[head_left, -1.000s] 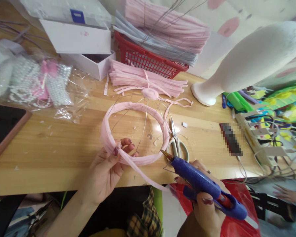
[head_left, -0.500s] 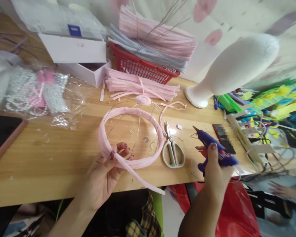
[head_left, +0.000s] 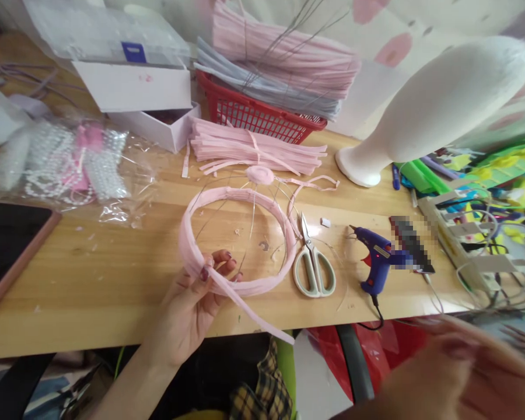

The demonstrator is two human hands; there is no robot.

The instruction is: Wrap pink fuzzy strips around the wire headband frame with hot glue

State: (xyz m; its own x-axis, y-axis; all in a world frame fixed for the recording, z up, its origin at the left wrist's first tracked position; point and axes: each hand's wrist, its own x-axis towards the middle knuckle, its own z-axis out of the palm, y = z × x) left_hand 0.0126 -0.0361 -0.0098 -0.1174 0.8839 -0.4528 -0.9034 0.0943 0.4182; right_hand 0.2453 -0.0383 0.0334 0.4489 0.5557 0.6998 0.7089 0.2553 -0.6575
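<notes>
My left hand [head_left: 201, 309] pinches a pink fabric-covered ring [head_left: 284, 233] at its near left side. From under the thumb, the loose end of a pink fuzzy strip [head_left: 260, 321] hangs down to the right. Thin wires run from the ring up to a small pink oval pad [head_left: 260, 174]. To the right of the ring lie scissors [head_left: 314, 271] with pale handles. Further right, a blue glue gun [head_left: 377, 265] rests on the table. My right hand [head_left: 459, 367] is off the glue gun, low at the right, its fingers smeared by motion.
Bundles of pink strips [head_left: 254, 146] lie before a red basket [head_left: 262, 116]. A white mannequin head [head_left: 455, 99] leans at the back right, near a power strip [head_left: 452, 245]. Bagged pearl beads [head_left: 52, 157], a phone [head_left: 15, 251] and a white box [head_left: 144, 87] occupy the left.
My right hand has let go of the glue gun, which now lies on the table, and has moved down and right. My left hand keeps its hold on the ring.
</notes>
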